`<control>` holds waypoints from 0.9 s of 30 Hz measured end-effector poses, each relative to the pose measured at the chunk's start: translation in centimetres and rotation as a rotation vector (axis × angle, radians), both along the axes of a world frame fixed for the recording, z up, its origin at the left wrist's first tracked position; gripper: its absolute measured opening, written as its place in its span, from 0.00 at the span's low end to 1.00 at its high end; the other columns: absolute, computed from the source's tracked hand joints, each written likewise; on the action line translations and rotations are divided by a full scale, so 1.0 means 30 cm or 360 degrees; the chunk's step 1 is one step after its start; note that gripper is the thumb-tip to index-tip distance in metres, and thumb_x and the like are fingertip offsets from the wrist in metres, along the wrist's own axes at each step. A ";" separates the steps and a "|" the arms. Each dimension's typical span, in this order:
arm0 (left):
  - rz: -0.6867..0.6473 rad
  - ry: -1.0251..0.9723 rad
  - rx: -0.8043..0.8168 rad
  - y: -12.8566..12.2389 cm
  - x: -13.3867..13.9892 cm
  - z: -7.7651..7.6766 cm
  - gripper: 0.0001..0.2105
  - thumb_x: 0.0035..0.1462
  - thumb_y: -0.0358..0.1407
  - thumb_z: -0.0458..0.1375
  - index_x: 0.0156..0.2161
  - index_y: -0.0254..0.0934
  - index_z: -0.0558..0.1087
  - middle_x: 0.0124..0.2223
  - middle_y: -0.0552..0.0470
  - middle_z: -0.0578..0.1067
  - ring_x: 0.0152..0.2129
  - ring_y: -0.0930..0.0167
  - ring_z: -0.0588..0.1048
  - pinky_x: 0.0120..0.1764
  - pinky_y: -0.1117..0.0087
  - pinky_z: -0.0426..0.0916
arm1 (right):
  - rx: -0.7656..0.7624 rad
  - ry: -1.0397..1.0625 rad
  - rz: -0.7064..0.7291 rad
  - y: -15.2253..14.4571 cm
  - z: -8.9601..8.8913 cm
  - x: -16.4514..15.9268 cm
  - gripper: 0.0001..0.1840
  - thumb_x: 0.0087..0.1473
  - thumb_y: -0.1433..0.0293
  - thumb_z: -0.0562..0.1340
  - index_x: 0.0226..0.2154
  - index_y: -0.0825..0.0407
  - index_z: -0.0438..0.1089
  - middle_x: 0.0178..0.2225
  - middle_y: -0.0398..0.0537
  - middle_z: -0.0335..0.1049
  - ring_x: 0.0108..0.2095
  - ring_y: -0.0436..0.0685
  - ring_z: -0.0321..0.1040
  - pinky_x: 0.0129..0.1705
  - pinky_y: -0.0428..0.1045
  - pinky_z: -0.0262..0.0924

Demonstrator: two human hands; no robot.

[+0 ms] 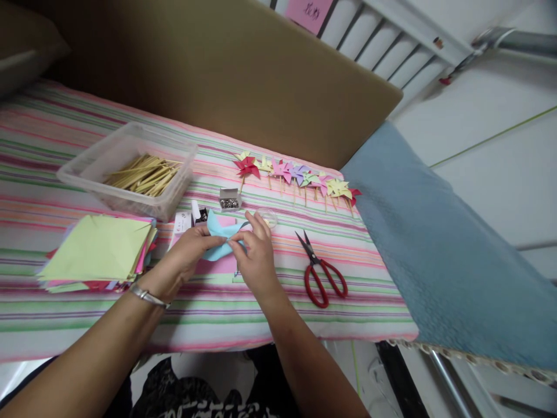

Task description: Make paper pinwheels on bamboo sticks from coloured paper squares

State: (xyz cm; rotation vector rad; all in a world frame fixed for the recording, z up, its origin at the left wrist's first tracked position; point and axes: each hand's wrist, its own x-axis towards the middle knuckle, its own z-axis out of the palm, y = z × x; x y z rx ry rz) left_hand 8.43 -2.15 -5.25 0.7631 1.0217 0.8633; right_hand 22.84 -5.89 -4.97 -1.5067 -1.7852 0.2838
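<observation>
Head view, left to right, on a cloth striped in pink, green, purple and white [278,313]: one loose stack of square coloured paper sheets, yellow uppermost [96,248]; behind it, one translucent rectangular plastic tub [72,174], holding a heap of thin pale wooden sticks [145,174]. One small white box [183,220], flap raised, dark contents too small to make out. Left hand [189,249], silver bracelet [148,296] at the wrist, fingers pinching the left part of one light blue piece of curved paper [214,226], held above a flat pink sheet [213,267]. Behind the paper, one small box of shiny metal pieces [230,200]. Right hand [259,252], thumb and forefinger pinched at the blue paper's middle, remaining fingers raised; beyond them, one clear round dish [272,216], partly hidden. Farther back, one row of multicoloured paper pinwheels on sticks [300,174]. Rightmost on the stripes, one pair of red-handled scissors [319,262], blades parted, well apart from the hands.
</observation>
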 end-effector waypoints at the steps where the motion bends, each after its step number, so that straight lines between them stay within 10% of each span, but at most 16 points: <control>1: -0.0013 0.0004 -0.0002 0.000 -0.001 0.000 0.06 0.34 0.33 0.67 0.23 0.34 0.77 0.20 0.54 0.75 0.16 0.75 0.67 0.23 0.74 0.58 | -0.0007 0.0001 0.0001 0.000 0.000 0.001 0.03 0.52 0.71 0.63 0.28 0.50 0.73 0.59 0.54 0.60 0.64 0.63 0.47 0.62 0.62 0.46; 27: -0.0158 -0.0065 0.0000 0.001 -0.001 -0.028 0.10 0.37 0.36 0.69 0.28 0.34 0.79 0.22 0.54 0.75 0.19 0.75 0.67 0.26 0.74 0.59 | -0.0228 -0.0049 -0.0071 -0.002 0.006 0.002 0.05 0.52 0.72 0.60 0.27 0.51 0.71 0.57 0.55 0.62 0.63 0.63 0.49 0.62 0.60 0.46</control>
